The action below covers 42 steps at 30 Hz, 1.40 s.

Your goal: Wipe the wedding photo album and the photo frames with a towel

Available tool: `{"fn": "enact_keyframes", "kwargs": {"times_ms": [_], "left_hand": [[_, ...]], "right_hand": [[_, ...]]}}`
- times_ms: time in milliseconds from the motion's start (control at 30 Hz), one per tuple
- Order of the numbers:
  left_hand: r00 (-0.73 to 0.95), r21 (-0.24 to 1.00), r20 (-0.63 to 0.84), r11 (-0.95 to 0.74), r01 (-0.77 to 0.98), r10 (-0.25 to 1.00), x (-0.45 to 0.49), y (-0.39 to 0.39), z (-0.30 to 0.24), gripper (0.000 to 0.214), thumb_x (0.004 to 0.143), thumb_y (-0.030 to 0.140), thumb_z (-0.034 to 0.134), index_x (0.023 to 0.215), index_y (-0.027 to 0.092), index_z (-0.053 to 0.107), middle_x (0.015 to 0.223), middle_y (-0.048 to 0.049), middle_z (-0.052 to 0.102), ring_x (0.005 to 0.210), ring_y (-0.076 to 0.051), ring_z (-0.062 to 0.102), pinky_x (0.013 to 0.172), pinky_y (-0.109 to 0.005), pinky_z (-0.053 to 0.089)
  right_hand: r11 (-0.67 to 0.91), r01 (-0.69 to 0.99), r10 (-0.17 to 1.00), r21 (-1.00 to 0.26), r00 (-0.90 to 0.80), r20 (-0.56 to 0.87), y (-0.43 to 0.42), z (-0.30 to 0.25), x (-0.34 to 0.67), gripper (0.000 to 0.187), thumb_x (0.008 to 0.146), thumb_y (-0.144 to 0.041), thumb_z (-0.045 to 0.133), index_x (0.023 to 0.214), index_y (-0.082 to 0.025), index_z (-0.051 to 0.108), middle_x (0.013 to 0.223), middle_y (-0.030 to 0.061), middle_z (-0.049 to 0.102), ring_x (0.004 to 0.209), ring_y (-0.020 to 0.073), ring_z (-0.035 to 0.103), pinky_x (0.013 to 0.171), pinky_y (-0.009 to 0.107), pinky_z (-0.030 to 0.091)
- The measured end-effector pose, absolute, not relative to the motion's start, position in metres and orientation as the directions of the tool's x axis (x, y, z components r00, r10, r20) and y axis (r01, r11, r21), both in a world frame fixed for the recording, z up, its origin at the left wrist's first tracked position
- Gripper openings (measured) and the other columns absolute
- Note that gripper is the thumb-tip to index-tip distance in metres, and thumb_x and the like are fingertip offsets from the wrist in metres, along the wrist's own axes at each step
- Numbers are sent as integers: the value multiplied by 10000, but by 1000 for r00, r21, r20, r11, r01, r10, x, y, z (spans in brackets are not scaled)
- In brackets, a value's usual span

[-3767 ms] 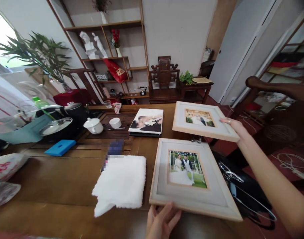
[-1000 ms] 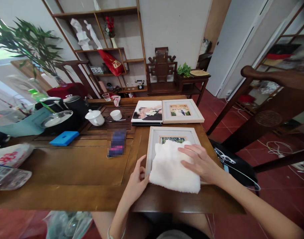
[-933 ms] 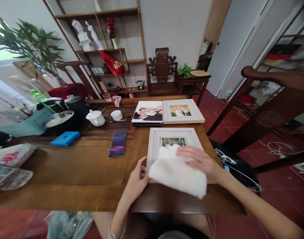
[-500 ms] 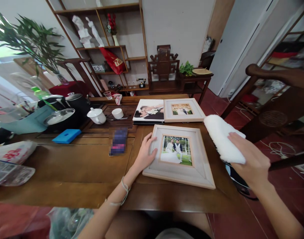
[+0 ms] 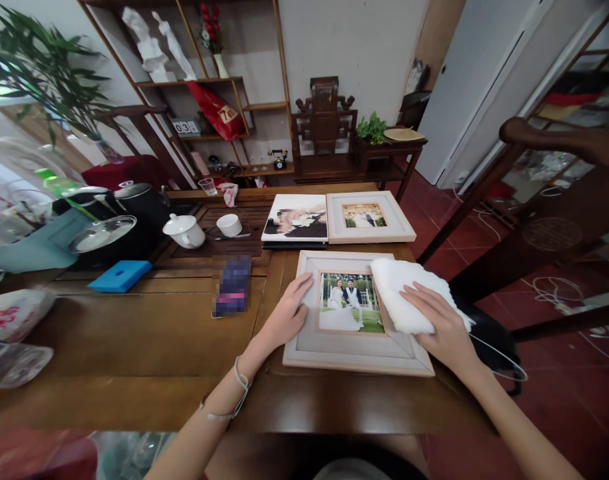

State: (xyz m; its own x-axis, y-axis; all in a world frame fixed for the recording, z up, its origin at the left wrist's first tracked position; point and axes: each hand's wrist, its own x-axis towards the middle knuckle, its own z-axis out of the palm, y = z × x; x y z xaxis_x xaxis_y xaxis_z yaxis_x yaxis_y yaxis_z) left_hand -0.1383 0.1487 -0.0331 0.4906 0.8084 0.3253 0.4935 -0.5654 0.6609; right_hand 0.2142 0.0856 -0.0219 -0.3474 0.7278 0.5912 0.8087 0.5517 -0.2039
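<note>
A pale wooden picture frame (image 5: 309, 341) with a photo of a couple lies flat on the brown table (image 5: 184, 393). My left hand (image 5: 287, 313) rests on the frame's left border, fingers stretched out over it and not wrapped round. In my right hand (image 5: 444, 327) is a folded white towel (image 5: 407, 293), pressed on the frame's right border and covering its upper right corner. Just behind lie a second framed photo (image 5: 372, 235) and a photo panel (image 5: 297, 217), side by side.
To the left lie a dark phone-like object (image 5: 232, 288), blurred out, and a blue block (image 5: 119, 275). A lidded white cup (image 5: 183, 230) and a small white bowl (image 5: 229, 225) stand on the tea tray (image 5: 209, 250). A dark wooden chair (image 5: 534, 220) is at the right.
My right hand has moved left with the white towel, from beyond the table's right edge onto the frame's right side. My left hand stays on the left border.
</note>
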Motion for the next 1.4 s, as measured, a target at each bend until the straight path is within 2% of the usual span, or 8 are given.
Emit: {"fn": "enact_keyframes", "kwargs": {"times_ms": [267, 400, 533, 700, 867, 1033, 1233, 1400], "left_hand": [[464, 631, 363, -579, 516, 808, -138, 138, -41, 701, 884, 7, 311, 1551, 213, 243, 1594, -121, 257, 1487, -239, 215, 1228, -499, 200], [449, 609, 349, -564, 558, 822, -140, 134, -41, 713, 887, 2, 304, 1559, 223, 216, 1603, -121, 235, 1493, -247, 196, 1224, -512, 203], [454, 587, 346, -567, 577, 821, -139, 134, -38, 602, 976, 113, 325, 1558, 221, 215, 1600, -130, 256, 1489, -261, 214, 1218, -520, 223], [441, 554, 360, -568, 608, 822, -135, 136, -38, 547, 1013, 158, 286, 1555, 200, 224, 1583, -149, 295, 1484, -265, 235, 1208, -525, 257], [437, 521, 350, -560, 644, 829, -133, 136, -40, 559, 996, 120, 276, 1550, 179, 232, 1579, -151, 301, 1486, -265, 228, 1207, -530, 265], [476, 494, 308, -566, 659, 824, -134, 135, -36, 543, 997, 117, 258, 1540, 145, 250, 1587, -165, 282, 1496, -271, 193, 1208, -528, 263], [472, 492, 284, -549, 676, 835, -133, 135, -33, 505, 1030, 206, 295, 1528, 129, 270, 1583, -174, 294, 1489, -277, 219, 1210, -525, 255], [443, 515, 309, -540, 665, 841, -132, 136, -35, 497, 1034, 231, 307, 1524, 151, 293, 1578, -155, 316, 1483, -269, 242, 1206, -521, 261]], "right_hand": [[381, 922, 531, -72, -155, 833, 118, 13, 207, 670, 754, -57, 552, 1410, -177, 480, 1395, 139, 587, 1355, 334, 490, 1098, 544, 425], [403, 915, 753, 4, -334, 566, 144, 20, 183, 507, 714, -98, 555, 1214, -146, 623, 1472, 137, 517, 1456, 367, 319, 1162, 621, 276], [443, 895, 867, -53, -413, 279, 158, 10, 157, 692, 631, -60, 509, 1318, -115, 563, 1428, 136, 566, 1427, 338, 384, 1178, 623, 232], [486, 872, 868, -49, -477, 137, 133, 14, 147, 825, 623, -34, 480, 1443, -119, 452, 1457, 121, 538, 1444, 345, 348, 1182, 660, 166], [694, 701, 709, -167, -705, -10, 66, 34, 146, 948, 556, -19, 471, 1489, -169, 396, 1524, 80, 460, 1479, 284, 289, 1209, 611, 150], [721, 678, 689, -142, -723, 49, 55, 32, 158, 967, 554, 14, 457, 1496, -196, 386, 1512, 60, 480, 1477, 233, 303, 1219, 544, 194], [420, 907, 873, -15, -400, 279, 137, 14, 162, 713, 723, -59, 493, 1434, -111, 469, 1466, 133, 524, 1433, 326, 377, 1170, 599, 273], [455, 890, 885, 8, -453, 105, 136, 21, 125, 745, 669, -12, 515, 1410, -88, 498, 1484, 164, 494, 1445, 375, 333, 1179, 643, 204]]}}
